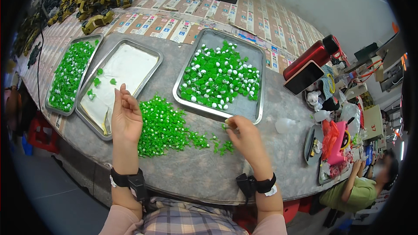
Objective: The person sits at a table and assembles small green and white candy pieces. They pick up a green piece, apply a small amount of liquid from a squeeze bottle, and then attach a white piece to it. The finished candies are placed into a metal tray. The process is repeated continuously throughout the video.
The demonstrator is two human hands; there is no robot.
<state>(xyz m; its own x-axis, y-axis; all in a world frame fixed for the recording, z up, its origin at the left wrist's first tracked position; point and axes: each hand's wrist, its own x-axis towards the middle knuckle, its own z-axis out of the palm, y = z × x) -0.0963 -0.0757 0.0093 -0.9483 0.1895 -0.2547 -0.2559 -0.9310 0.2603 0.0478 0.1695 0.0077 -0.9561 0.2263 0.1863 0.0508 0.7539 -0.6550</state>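
Observation:
My left hand (127,117) is raised at the near right side of a metal tray lined with a white sheet (133,63). Its fingers are loosely bent and apart from the thumb, with nothing visible in them. Several green-and-white pieces (113,81) lie on that sheet. My right hand (247,135) is by the near edge of a larger metal tray (257,115), fingertips closed at a small green piece (224,126). White eyeball-like balls and green parts (220,76) fill the larger tray's middle. Between my hands spreads a heap of small green pieces with white dots (161,126).
At the left stands a narrow tray full of green-and-white pieces (72,76). Yellow toy vehicles (98,21) are piled at the back left. A red bottle (307,58), a phone (304,77) and a translucent bottle (285,125) are on the right. Another person (357,191) sits at far right.

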